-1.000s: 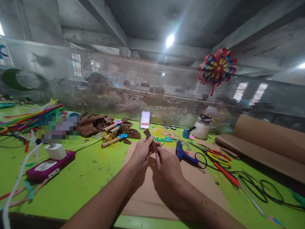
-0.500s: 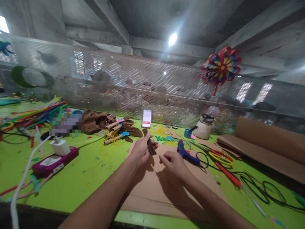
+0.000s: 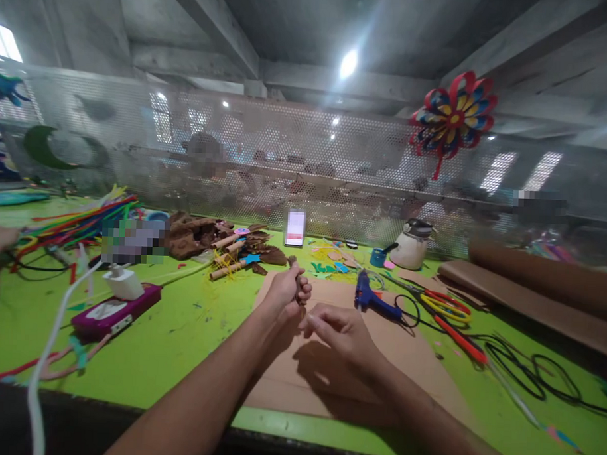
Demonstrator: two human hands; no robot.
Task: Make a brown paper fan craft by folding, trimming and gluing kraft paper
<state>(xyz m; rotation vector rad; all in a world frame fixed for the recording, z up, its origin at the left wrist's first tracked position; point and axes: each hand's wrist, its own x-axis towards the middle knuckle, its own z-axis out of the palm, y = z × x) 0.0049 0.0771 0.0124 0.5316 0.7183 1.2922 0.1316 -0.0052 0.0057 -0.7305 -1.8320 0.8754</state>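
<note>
My left hand [image 3: 285, 291] is curled into a fist round a dark brown strip-shaped craft piece [image 3: 294, 262]; only its tip pokes out above the fingers. My right hand [image 3: 336, 326] hovers just right of and below it, its fingertips pinched together near the left fist, and what they hold is too small to make out. Both hands are over a brown cardboard sheet [image 3: 403, 350] lying on the green table [image 3: 180, 329]. A blue glue gun [image 3: 369, 299] lies on the cardboard to the right of the hands.
Scissors with red and yellow handles [image 3: 442, 311] and black cables [image 3: 522, 368] lie to the right. A phone [image 3: 295, 228] stands at the mesh screen. Brown craft pieces [image 3: 218, 241], coloured pipe cleaners [image 3: 74, 223], a purple box [image 3: 114, 314] and rolled brown paper [image 3: 535, 289] surround the cardboard.
My right hand let go of the brown piece and drew back, fingers pinched. My left hand closed more tightly round the piece, hiding most of it. The view shifted slightly.
</note>
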